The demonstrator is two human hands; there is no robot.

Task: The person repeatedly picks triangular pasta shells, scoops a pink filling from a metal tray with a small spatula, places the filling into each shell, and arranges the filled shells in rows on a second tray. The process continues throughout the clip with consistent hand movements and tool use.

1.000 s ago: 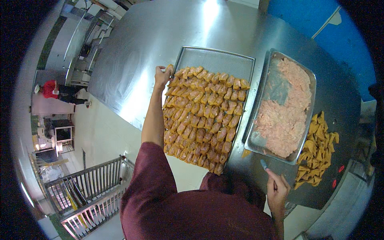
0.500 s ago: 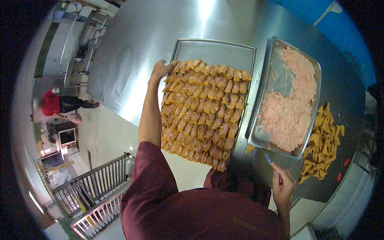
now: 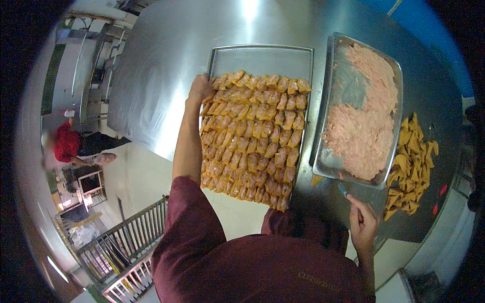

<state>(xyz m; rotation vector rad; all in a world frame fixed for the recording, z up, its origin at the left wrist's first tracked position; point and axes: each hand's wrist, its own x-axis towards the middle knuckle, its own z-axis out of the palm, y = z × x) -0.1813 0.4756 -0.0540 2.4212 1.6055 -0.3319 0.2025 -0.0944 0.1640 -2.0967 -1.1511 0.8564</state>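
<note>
A metal tray with a mesh base (image 3: 260, 59) holds several rows of stuffed tofu-skin-like yellow pieces (image 3: 252, 131) with pink filling; its near part hangs past the table's front edge. My left hand (image 3: 201, 87) is closed on the tray's left rim, fingers partly hidden. Right of the tray stands a steel pan (image 3: 348, 86) of pale pink minced paste (image 3: 361, 131). My right hand (image 3: 362, 218) is below the pan's near edge, closed around a small spreader (image 3: 342, 190) with a blue-grey tip; most of its handle is hidden in the fingers.
A pile of yellow triangular wrappers (image 3: 410, 166) lies right of the pan on the steel table (image 3: 156, 76). Two small red items (image 3: 435, 208) are near the right edge. At left are a metal railing (image 3: 126, 232) and a person in red (image 3: 66, 144) holding a bag.
The view has shifted slightly, moving the tray and pan left and up in the picture. My right hand has moved slightly right with the spreader. The person in red has changed posture.
</note>
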